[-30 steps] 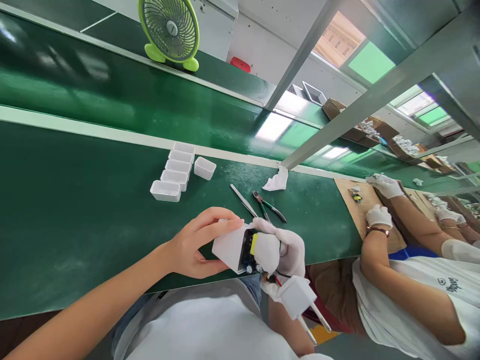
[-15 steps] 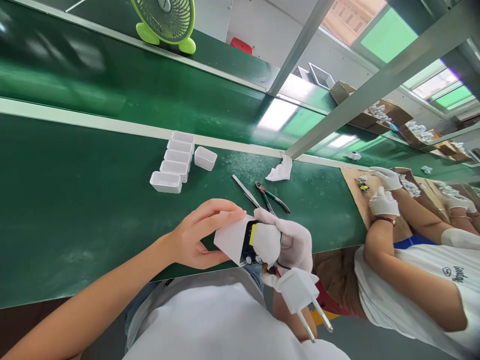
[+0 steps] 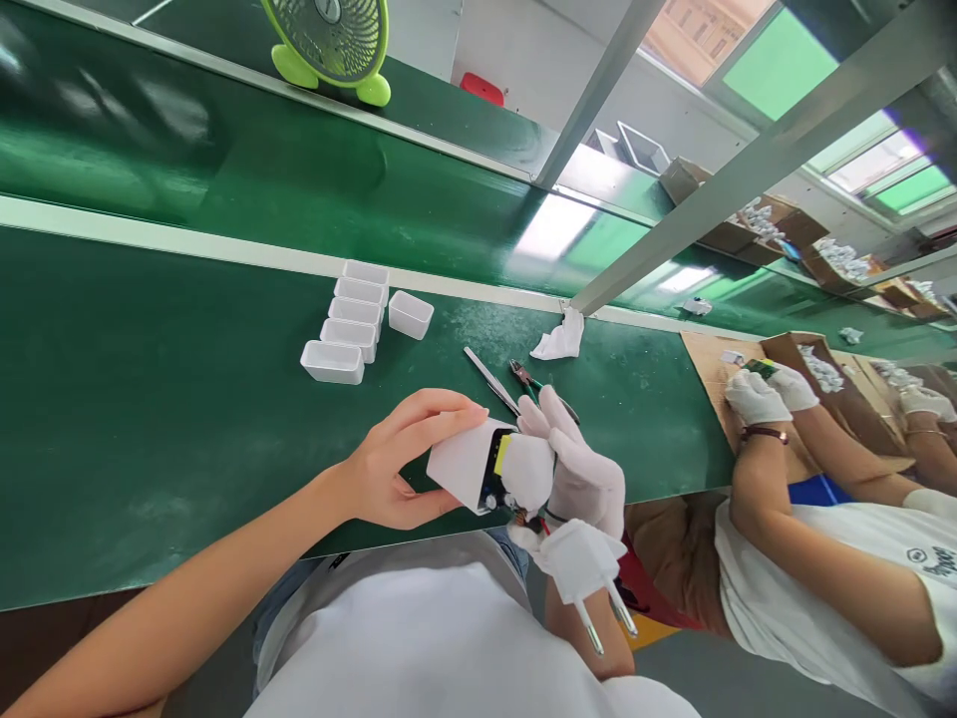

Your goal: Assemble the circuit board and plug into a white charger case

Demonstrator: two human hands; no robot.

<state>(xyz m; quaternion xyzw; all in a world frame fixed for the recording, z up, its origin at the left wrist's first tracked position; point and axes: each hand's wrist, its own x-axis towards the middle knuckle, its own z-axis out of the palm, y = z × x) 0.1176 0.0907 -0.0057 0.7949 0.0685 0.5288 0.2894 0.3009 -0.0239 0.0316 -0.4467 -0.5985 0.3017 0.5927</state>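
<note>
Between left hand and right hand sits the casing, apparently tilted.

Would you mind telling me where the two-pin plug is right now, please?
In the head view, the two-pin plug is low and right of centre, just below the gloved right hand, with the white casing up to its left.

Left hand bare, fingers curved, forearm slanted; right hand gloved, fingers partly extended.
</note>
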